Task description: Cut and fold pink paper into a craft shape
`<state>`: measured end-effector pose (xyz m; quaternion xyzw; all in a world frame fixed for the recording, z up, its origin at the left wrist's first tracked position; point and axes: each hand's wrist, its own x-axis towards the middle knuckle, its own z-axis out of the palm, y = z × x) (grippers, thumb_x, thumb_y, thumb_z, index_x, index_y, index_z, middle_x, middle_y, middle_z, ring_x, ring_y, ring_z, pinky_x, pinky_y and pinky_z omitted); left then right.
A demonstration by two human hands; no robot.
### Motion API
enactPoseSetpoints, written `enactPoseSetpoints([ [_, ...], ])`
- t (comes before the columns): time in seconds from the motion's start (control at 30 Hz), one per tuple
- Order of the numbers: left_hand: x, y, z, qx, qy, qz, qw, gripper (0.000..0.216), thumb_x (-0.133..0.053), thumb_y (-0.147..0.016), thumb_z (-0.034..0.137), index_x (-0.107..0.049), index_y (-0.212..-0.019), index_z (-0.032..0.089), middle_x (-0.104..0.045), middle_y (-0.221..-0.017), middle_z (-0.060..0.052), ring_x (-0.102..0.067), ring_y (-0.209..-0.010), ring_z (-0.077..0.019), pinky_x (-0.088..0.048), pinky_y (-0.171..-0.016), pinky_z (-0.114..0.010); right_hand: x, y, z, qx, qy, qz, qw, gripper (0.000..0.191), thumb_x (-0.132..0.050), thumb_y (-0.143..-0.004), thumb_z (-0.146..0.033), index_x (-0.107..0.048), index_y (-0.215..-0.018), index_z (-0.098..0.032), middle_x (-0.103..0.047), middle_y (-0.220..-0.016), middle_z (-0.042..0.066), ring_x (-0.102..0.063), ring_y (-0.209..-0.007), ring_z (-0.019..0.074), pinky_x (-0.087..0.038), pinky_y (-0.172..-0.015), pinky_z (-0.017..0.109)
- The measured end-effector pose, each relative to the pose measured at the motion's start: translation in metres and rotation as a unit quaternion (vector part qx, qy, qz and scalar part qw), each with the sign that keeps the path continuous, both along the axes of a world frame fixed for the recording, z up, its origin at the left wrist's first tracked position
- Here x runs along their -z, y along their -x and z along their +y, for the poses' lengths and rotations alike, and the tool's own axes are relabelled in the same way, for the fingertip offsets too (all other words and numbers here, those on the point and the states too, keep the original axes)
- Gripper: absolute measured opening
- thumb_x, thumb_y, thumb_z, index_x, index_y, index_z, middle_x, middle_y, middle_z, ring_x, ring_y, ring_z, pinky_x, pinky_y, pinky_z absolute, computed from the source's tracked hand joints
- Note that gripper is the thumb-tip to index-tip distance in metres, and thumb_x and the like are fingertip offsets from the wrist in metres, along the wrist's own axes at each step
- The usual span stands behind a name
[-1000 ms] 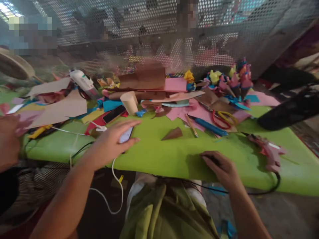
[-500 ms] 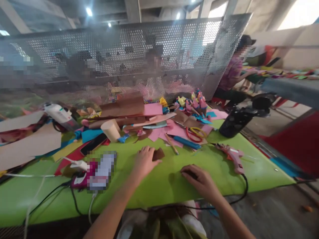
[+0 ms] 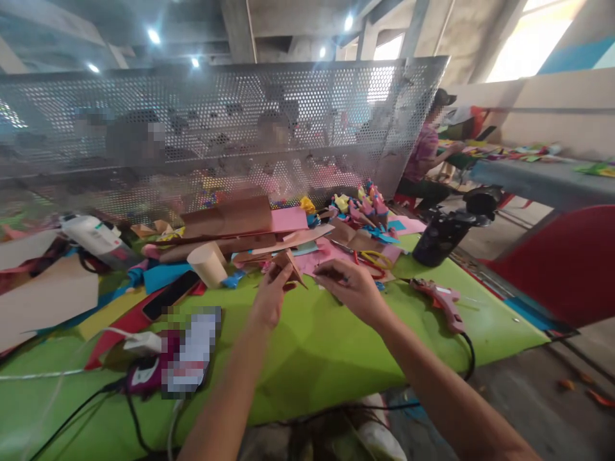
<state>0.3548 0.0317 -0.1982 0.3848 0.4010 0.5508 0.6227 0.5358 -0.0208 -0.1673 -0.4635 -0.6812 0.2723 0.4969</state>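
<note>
My left hand [image 3: 270, 298] pinches a small folded piece of brown craft sheet [image 3: 289, 261], raised a little over the green tabletop [image 3: 307, 358]. To its right, my right hand [image 3: 354, 287] hovers with thumb and fingers drawn together; whatever they hold, if anything, is too small to make out. Pink sheets [image 3: 312, 259] and scissors with red and yellow handles [image 3: 377, 259] lie just behind that hand. Further right, a pink glue gun [image 3: 446, 304] rests on its side. A beige paper roll [image 3: 207, 266] stands left of the brown piece.
A phone [image 3: 195, 349] lies by a purple power adapter [image 3: 144, 374] and cables at left. Brown sheets [image 3: 225, 218] and small colourful figures [image 3: 372, 202] line a perforated metal panel [image 3: 230, 109]. A black bottle [image 3: 439, 240] stands near the right edge. A person [image 3: 425, 153] sits beyond.
My left hand has lifted the brown piece off the table. My right hand has moved up and left toward it. The view has shifted slightly to the right.
</note>
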Motion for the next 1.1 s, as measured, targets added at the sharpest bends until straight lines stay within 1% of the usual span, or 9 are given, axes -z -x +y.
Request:
enactPoseSetpoints([
  [0.1,0.006,-0.002,0.004,0.005,0.015,-0.085,0.996,0.043,-0.091,-0.059,0.038,-0.071,-0.091,0.02,-0.076,-0.09,-0.001,-0.07,-0.077,-0.0143,-0.053,-0.068,-0.026,0.021,0.01,0.018,0.019,0.028,0.078,0.996,0.024,-0.063,-0.086,-0.042,-0.07,-0.091,-0.02,-0.069,-0.082,0.004,-0.061,-0.072,0.0174,-0.048,-0.066,0.028],
  [0.2,0.013,-0.001,0.005,0.003,0.032,-0.125,0.992,0.042,-0.092,-0.058,0.033,-0.071,-0.091,0.02,-0.077,-0.089,0.0,-0.072,-0.076,-0.0143,-0.056,-0.072,-0.027,0.045,0.013,0.028,0.033,0.077,0.138,0.987,0.033,-0.065,-0.083,-0.051,-0.069,-0.093,-0.019,-0.067,-0.081,0.004,-0.059,-0.071,0.0172,-0.047,-0.064,0.028],
  [0.3,0.015,0.0,0.0,0.003,0.028,-0.137,0.99,0.041,-0.092,-0.059,0.031,-0.071,-0.093,0.022,-0.077,-0.092,0.001,-0.072,-0.08,-0.015,-0.057,-0.076,-0.028,0.054,0.011,0.03,0.009,0.123,0.168,0.978,0.037,-0.068,-0.08,-0.055,-0.068,-0.091,-0.02,-0.067,-0.083,0.003,-0.059,-0.074,0.0172,-0.048,-0.068,0.029],
  [0.5,0.012,-0.004,-0.014,0.044,0.011,-0.102,0.994,0.043,-0.094,-0.057,0.034,-0.072,-0.092,0.021,-0.077,-0.092,-0.001,-0.072,-0.087,-0.0175,-0.055,-0.078,-0.029,0.049,0.016,0.023,-0.037,0.149,0.225,0.962,0.038,-0.075,-0.073,-0.056,-0.067,-0.085,-0.021,-0.065,-0.082,0.002,-0.055,-0.075,0.0161,-0.044,-0.069,0.028],
  [0.7,0.014,-0.007,-0.017,0.039,0.009,-0.063,0.997,0.043,-0.095,-0.053,0.036,-0.071,-0.086,0.021,-0.075,-0.087,0.0,-0.069,-0.084,-0.0169,-0.052,-0.073,-0.028,0.048,0.016,0.021,-0.039,0.187,0.236,0.953,0.044,-0.077,-0.069,-0.061,-0.062,-0.073,-0.02,-0.058,-0.069,0.0,-0.047,-0.065,0.014,-0.035,-0.061,0.028],
  [0.83,0.016,-0.007,-0.017,0.051,0.0,-0.016,0.999,0.046,-0.093,-0.055,0.039,-0.071,-0.091,0.021,-0.074,-0.09,-0.002,-0.067,-0.085,-0.0169,-0.05,-0.075,-0.028,0.047,0.013,0.022,-0.034,0.194,0.242,0.95,0.045,-0.078,-0.067,-0.062,-0.062,-0.07,-0.02,-0.057,-0.067,0.0,-0.045,-0.064,0.014,-0.034,-0.06,0.028],
  [0.97,0.014,0.0,-0.014,-0.008,-0.078,0.034,0.996,0.059,-0.091,-0.059,0.036,-0.066,-0.112,0.027,-0.07,-0.112,-0.004,-0.064,-0.101,-0.0185,-0.049,-0.08,-0.027,0.047,0.011,0.024,-0.014,0.18,0.232,0.956,0.042,-0.078,-0.067,-0.058,-0.059,-0.068,-0.021,-0.053,-0.065,-0.001,-0.041,-0.062,0.0131,-0.031,-0.057,0.028],
  [1.03,0.013,0.005,-0.012,-0.049,-0.117,0.08,0.989,0.06,-0.089,-0.063,0.037,-0.064,-0.117,0.028,-0.067,-0.113,-0.004,-0.062,-0.099,-0.0171,-0.048,-0.079,-0.025,0.046,0.01,0.024,-0.003,0.178,0.225,0.958,0.041,-0.078,-0.067,-0.056,-0.059,-0.068,-0.02,-0.05,-0.063,-0.002,-0.039,-0.06,0.0122,-0.03,-0.056,0.027],
  [1.1,0.013,0.01,-0.011,-0.071,-0.144,0.14,0.977,0.051,-0.085,-0.069,0.04,-0.066,-0.114,0.025,-0.066,-0.108,-0.004,-0.059,-0.092,-0.0152,-0.047,-0.075,-0.024,0.046,0.009,0.024,0.005,0.178,0.215,0.96,0.04,-0.077,-0.068,-0.056,-0.06,-0.07,-0.02,-0.049,-0.062,-0.003,-0.037,-0.058,0.0113,-0.029,-0.055,0.027],
])
